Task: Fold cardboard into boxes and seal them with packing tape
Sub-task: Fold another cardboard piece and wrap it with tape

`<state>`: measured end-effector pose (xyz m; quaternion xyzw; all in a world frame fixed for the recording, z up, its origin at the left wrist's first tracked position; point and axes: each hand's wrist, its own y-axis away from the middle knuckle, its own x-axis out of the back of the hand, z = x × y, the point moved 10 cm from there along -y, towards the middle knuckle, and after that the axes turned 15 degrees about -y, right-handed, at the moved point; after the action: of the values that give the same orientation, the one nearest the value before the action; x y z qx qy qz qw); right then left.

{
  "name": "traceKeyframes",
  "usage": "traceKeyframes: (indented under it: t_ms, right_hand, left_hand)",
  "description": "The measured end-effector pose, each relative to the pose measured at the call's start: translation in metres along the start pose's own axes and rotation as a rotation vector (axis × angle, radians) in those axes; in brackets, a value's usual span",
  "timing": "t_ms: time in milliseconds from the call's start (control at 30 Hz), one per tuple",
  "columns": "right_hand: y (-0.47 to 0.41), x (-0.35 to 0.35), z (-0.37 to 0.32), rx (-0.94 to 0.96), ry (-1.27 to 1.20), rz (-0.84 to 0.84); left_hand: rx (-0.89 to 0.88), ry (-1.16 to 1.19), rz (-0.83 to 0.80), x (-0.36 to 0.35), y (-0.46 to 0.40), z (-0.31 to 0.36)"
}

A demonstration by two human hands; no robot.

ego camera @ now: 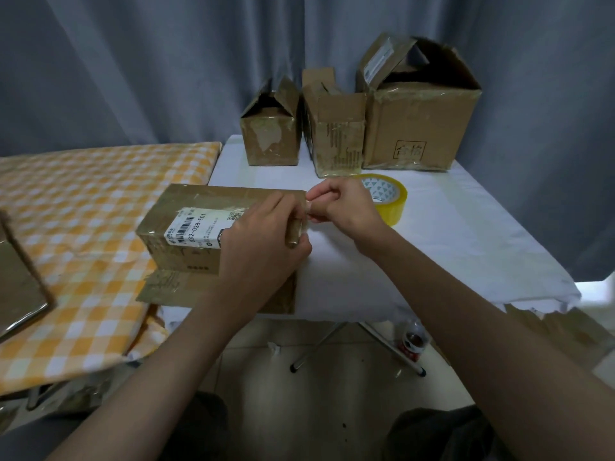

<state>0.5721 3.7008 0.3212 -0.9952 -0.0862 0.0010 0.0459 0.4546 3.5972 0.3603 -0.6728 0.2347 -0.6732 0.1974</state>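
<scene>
We are sitting at a white-covered surface (449,227) and working on a brown cardboard box with a white barcode shipping label (199,221), which is lying on its side across the seam between that surface and an orange-and-white checked cloth (83,201) on our left. Our left hand (263,241) is curling over the box's right end, fingers wrapping its corner, while our right hand (339,202) is pinching something thin and clear at that same corner (it looks like the free end of tape, though the blur is keeping us from being sure). The two hands are nearly touching at the fingertips. A flap of the box is lying flat toward us below the label. Just behind our right hand, a roll of yellowish packing tape (389,201) is resting on the white cover. Three open-topped brown cardboard boxes (349,128) are standing in a row at the back, in front of a grey curtain (133,61). A flat piece of cardboard (20,287) is lying at the far left, and a small bottle with a red label (414,341) is standing on the floor.
</scene>
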Motion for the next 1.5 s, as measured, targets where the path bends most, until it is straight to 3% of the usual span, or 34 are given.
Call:
traceKeyframes:
  t_ms: [400, 700, 833, 1000, 1200, 1400, 1500]
  right_hand:
    - [0.032, -0.003, 0.003, -0.022, -0.172, 0.109]
    - [0.073, -0.043, 0.021, -0.118, 0.131, -0.426]
    - [0.064, -0.023, 0.013, -0.135, 0.059, -0.314]
    - [0.068, -0.028, 0.011, -0.131, 0.124, -0.411]
    - [0.025, -0.001, 0.007, -0.104, 0.116, -0.126]
    - [0.022, -0.046, 0.029, -0.196, 0.232, -0.304]
    - [0.02, -0.03, 0.016, -0.165, 0.161, -0.224]
  left_hand:
    - [-0.229, 0.053, -0.135, -0.009, -0.003, -0.008]
    - [-0.204, 0.137, -0.116, -0.009, -0.006, -0.014]
    - [-0.192, 0.152, -0.149, -0.012, -0.008, -0.016]
    - [-0.18, 0.154, -0.181, -0.014, -0.01, -0.019]
    - [-0.149, 0.072, -0.085, -0.008, -0.004, -0.011]
    - [-0.113, 0.016, -0.027, -0.005, 0.004, -0.002]
    - [-0.116, 0.12, -0.088, -0.012, 0.004, -0.008]
